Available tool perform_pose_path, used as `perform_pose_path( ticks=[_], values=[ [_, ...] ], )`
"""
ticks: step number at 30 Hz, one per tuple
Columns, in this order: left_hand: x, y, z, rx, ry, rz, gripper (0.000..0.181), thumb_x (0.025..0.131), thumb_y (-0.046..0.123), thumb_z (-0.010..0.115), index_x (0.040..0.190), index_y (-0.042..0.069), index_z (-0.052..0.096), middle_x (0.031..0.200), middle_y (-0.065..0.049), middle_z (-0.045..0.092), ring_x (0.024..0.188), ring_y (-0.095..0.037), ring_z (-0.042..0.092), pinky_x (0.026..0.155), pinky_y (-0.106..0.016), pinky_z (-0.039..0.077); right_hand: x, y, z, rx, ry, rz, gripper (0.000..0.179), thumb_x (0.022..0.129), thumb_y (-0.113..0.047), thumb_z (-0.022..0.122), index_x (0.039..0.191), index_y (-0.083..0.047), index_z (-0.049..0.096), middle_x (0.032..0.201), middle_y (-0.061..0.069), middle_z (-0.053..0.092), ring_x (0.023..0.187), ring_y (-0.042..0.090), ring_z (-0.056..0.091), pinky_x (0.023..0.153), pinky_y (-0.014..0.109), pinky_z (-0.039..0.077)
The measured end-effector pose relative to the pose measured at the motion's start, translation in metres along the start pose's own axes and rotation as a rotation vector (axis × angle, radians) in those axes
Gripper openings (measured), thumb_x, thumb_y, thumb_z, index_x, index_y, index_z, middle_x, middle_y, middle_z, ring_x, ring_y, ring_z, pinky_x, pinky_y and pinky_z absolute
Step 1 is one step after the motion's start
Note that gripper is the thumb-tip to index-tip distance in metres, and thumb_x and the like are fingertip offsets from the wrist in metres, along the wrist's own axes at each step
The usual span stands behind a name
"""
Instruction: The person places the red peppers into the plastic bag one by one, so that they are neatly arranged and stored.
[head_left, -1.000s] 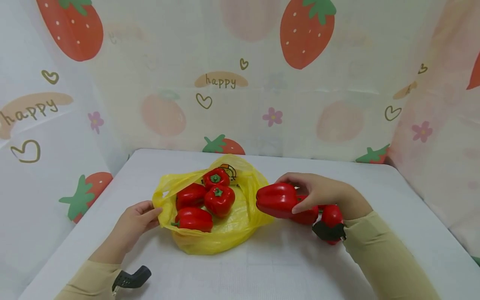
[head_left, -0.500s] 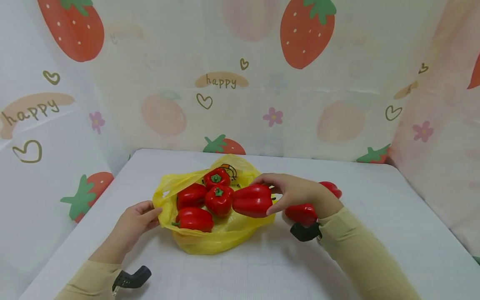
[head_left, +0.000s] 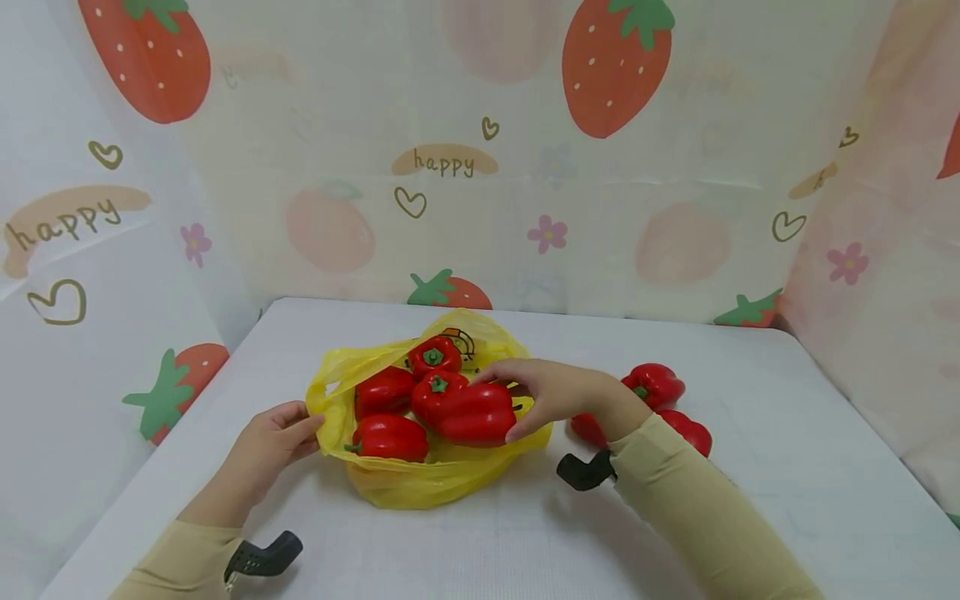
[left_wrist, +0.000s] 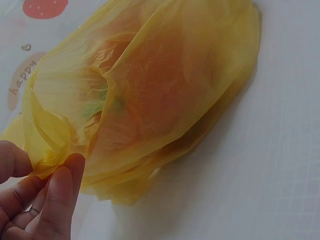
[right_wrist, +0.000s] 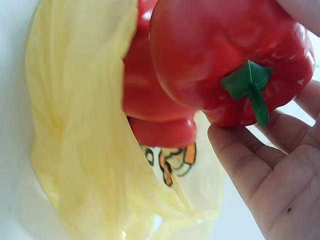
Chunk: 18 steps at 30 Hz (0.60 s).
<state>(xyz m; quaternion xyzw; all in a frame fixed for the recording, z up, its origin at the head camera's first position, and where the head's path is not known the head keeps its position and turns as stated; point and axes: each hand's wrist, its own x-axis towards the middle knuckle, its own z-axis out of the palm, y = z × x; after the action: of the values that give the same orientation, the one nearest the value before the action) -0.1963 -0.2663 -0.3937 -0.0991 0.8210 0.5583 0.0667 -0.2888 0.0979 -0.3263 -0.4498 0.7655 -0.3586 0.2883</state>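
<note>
A yellow plastic bag [head_left: 420,487] lies with its mouth spread on the white table, several red bell peppers [head_left: 390,437] inside. My left hand [head_left: 272,446] pinches the bag's left rim between thumb and fingers, which the left wrist view shows close up. Over the right part of the mouth, my right hand [head_left: 551,396] holds another red bell pepper [head_left: 474,415] by its stem end. That pepper's green stem [right_wrist: 250,85] faces my palm in the right wrist view. Its far end overlaps the peppers in the bag; whether it touches them I cannot tell.
More red bell peppers [head_left: 656,383] lie on the table [head_left: 780,433] to the right, partly behind my right forearm. A dark wrist mount [head_left: 585,472] sits under each wrist. Printed cloth walls [head_left: 457,225] stand at the back and both sides.
My right hand has carried a bell pepper leftward from the right of the bag, then lowered it into the bag's mouth. The left hand keeps its place on the rim.
</note>
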Motion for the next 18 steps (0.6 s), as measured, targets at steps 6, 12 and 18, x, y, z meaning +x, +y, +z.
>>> perform_pose_path(
  ticks=[6, 12, 18],
  values=[
    [0.0, 0.001, -0.001, -0.014, 0.0, -0.004, 0.052, 0.09, 0.038, 0.054, 0.127, 0.002, 0.048, 0.121, -0.015, 0.054, 0.091, -0.014, 0.06, 0.081, -0.025, 0.052, 0.012, -0.001, 0.007, -0.058, -0.035, 0.013, 0.062, 0.075, -0.022, 0.075, 0.128, -0.026, 0.044, 0.127, -0.009, 0.044, 0.12, 0.01, 0.039, 0.097, 0.029, 0.042],
    [0.0, 0.0, -0.003, 0.0, 0.001, 0.004, 0.052, 0.09, 0.039, 0.054, 0.126, 0.002, 0.049, 0.121, -0.014, 0.055, 0.093, -0.015, 0.06, 0.081, -0.025, 0.051, 0.018, -0.002, 0.011, -0.034, -0.085, 0.024, 0.063, 0.075, -0.016, 0.075, 0.128, -0.031, 0.043, 0.128, -0.011, 0.042, 0.121, 0.01, 0.037, 0.093, 0.028, 0.045],
    [-0.001, -0.001, -0.003, -0.001, -0.002, 0.01, 0.051, 0.091, 0.038, 0.054, 0.125, 0.002, 0.049, 0.12, -0.014, 0.055, 0.091, -0.015, 0.06, 0.081, -0.025, 0.051, 0.019, -0.001, 0.014, -0.005, -0.125, 0.046, 0.064, 0.074, -0.014, 0.075, 0.127, -0.032, 0.045, 0.127, -0.011, 0.043, 0.12, 0.013, 0.037, 0.089, 0.03, 0.047]
  ],
)
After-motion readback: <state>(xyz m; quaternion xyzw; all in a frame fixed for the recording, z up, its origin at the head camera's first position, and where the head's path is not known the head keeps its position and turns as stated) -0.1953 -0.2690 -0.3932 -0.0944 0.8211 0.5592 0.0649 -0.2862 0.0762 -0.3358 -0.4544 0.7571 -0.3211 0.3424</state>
